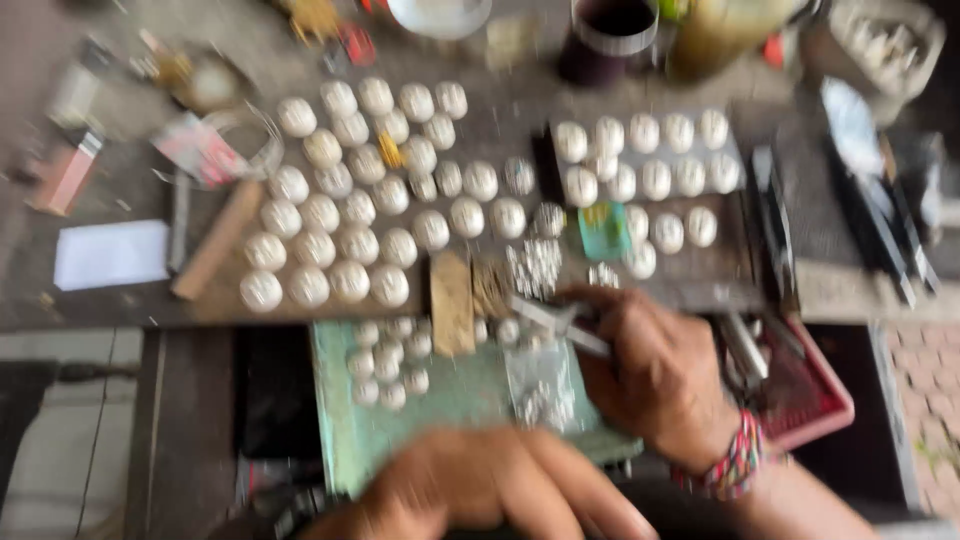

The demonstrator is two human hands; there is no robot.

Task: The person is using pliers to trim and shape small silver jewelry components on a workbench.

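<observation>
- Head view, blurred by motion: the right hand [655,375] reaches over the near edge of the desk [130,190], its fingers [590,305] closed around a slim silver metal tool [560,325] that points left; a woven multicoloured wristband [730,465] sits on that wrist.
- The tool's tip lies just above a small clear bag [540,385] with pale silvery bits inside, resting on a green board [440,410].
- The left hand [490,485] is low in the frame at the near edge of the green board, fingers spread and loosely curled; whether it grips anything I cannot tell.
- A cluster of small white round pieces [390,360] lies on the board's upper left.
- Beyond, rows of larger white round pieces [350,200] cover the desk, with a second group [650,165] on the right.
- A red tray [825,400] sits just right of the right hand.
- A white paper slip [110,253] lies at far left.
</observation>
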